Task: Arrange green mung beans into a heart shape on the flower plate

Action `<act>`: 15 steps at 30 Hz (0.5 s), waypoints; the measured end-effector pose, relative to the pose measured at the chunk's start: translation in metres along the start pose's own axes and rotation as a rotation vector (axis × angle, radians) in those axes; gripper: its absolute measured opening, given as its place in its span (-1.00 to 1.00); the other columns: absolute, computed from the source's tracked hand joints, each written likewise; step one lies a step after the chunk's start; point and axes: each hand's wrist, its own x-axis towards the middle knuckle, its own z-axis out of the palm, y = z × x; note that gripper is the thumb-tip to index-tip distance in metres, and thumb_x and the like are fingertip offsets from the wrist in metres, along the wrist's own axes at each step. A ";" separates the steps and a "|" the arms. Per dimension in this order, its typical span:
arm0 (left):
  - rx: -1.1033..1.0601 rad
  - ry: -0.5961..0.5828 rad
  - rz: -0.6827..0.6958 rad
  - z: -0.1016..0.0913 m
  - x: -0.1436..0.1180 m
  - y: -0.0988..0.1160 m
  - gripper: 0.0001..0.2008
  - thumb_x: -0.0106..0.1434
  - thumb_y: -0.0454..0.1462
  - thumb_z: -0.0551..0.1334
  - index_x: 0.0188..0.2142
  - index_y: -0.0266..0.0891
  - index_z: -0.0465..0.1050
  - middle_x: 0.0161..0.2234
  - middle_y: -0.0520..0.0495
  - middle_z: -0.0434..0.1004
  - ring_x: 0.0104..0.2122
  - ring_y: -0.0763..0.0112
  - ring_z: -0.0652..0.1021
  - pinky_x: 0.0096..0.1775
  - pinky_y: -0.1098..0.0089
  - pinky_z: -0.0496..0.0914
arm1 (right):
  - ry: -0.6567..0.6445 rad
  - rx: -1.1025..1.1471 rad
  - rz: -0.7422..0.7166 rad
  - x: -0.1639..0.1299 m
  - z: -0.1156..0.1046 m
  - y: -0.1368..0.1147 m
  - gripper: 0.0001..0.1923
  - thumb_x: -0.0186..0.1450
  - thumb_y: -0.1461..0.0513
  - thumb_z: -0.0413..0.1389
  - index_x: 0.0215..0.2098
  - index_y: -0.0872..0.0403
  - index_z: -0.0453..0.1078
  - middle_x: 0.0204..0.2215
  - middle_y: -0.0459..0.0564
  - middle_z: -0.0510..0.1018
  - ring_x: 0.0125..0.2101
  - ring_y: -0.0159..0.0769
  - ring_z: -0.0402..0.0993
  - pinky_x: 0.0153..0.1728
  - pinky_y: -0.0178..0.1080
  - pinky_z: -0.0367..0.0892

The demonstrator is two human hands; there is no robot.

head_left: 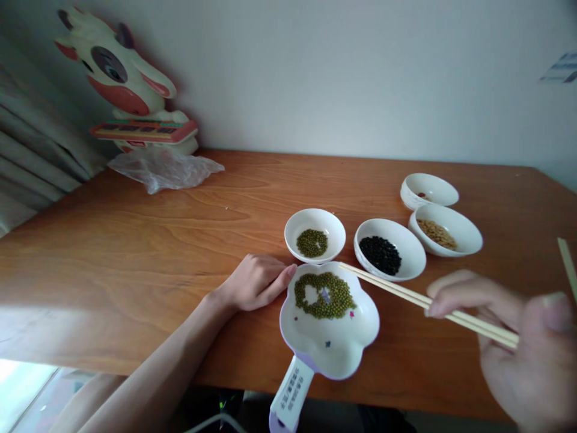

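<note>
My left hand (255, 281) rests on the wooden table (135, 240), its fingertips touching the left rim of a flower-shaped white dish (331, 346) with a purple edge and a handle. Green mung beans (325, 294) lie in the far half of that dish. My right hand (509, 343) holds a pair of pale wooden chopsticks (396, 288), their tips over the dish's upper right rim. Just behind the dish stands a small white bowl with green beans (314, 236).
A bowl of black beans (389, 249), a bowl of yellow soybeans (445, 230) and a nearly empty white bowl (429, 190) sit at the right. A cow-shaped toy (128, 84) and a crumpled plastic bag (164, 168) stand at the far left by the wall.
</note>
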 end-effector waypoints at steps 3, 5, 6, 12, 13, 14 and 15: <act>0.020 -0.025 -0.027 0.002 -0.001 0.002 -0.51 0.55 -0.20 -0.15 -0.50 -0.24 0.27 -0.52 -0.02 0.38 -0.49 0.45 0.39 -0.35 0.38 0.24 | 0.093 -0.011 0.000 -0.014 0.013 -0.006 -0.25 0.51 -0.03 -0.38 -0.47 -0.07 0.56 -0.48 0.05 0.57 -0.33 -0.12 0.51 -0.41 -0.12 0.25; 0.018 -0.031 -0.029 0.001 -0.002 0.004 -0.51 0.56 -0.19 -0.16 -0.48 -0.24 0.27 -0.50 -0.03 0.40 -0.47 0.43 0.40 -0.33 0.37 0.24 | 0.028 -0.070 -0.102 -0.025 0.018 -0.007 -0.34 0.50 0.00 -0.28 -0.45 -0.06 0.58 -0.47 0.04 0.58 -0.37 -0.14 0.52 -0.46 -0.15 0.27; 0.005 -0.031 -0.040 0.000 -0.002 0.005 -0.50 0.56 -0.18 -0.16 -0.48 -0.24 0.28 -0.50 -0.04 0.41 -0.47 0.43 0.40 -0.33 0.37 0.24 | -0.022 -0.124 -0.129 -0.030 0.019 -0.006 -0.43 0.49 0.05 -0.21 -0.40 -0.06 0.59 -0.43 0.04 0.60 -0.37 -0.14 0.54 -0.47 -0.16 0.27; -0.276 -0.155 -0.201 -0.018 0.003 0.008 -0.37 0.58 -0.12 -0.19 -0.54 -0.26 0.37 -0.54 0.01 0.49 -0.52 0.51 0.45 -0.29 0.40 0.29 | -0.152 -0.264 -0.249 -0.042 0.021 -0.004 -0.59 0.42 0.15 -0.12 -0.28 -0.06 0.59 -0.33 -0.02 0.62 -0.39 -0.21 0.58 -0.52 -0.22 0.33; -0.293 -0.169 -0.220 -0.020 0.005 0.007 -0.37 0.58 -0.10 -0.16 -0.53 -0.26 0.39 -0.55 0.02 0.50 -0.52 0.51 0.46 -0.29 0.41 0.29 | -0.129 -0.240 -0.233 -0.041 0.025 -0.006 -0.58 0.42 0.15 -0.14 -0.30 -0.06 0.58 -0.35 -0.02 0.61 -0.41 -0.22 0.57 -0.54 -0.21 0.31; -0.290 -0.185 -0.231 -0.023 0.008 0.007 -0.37 0.58 -0.10 -0.16 -0.53 -0.26 0.41 -0.55 0.03 0.51 -0.53 0.52 0.47 -0.31 0.41 0.28 | -0.026 -0.215 -0.190 -0.039 0.030 -0.010 -0.56 0.44 0.15 -0.17 -0.34 -0.05 0.55 -0.37 -0.01 0.60 -0.44 -0.22 0.54 -0.55 -0.21 0.28; -0.265 -0.197 -0.227 -0.024 0.010 0.005 -0.37 0.58 -0.10 -0.15 -0.54 -0.26 0.41 -0.57 0.04 0.51 -0.54 0.52 0.46 -0.32 0.41 0.27 | 0.029 -0.201 -0.133 -0.038 0.035 -0.014 -0.56 0.45 0.16 -0.18 -0.34 -0.05 0.52 -0.37 -0.01 0.59 -0.46 -0.24 0.52 -0.55 -0.21 0.27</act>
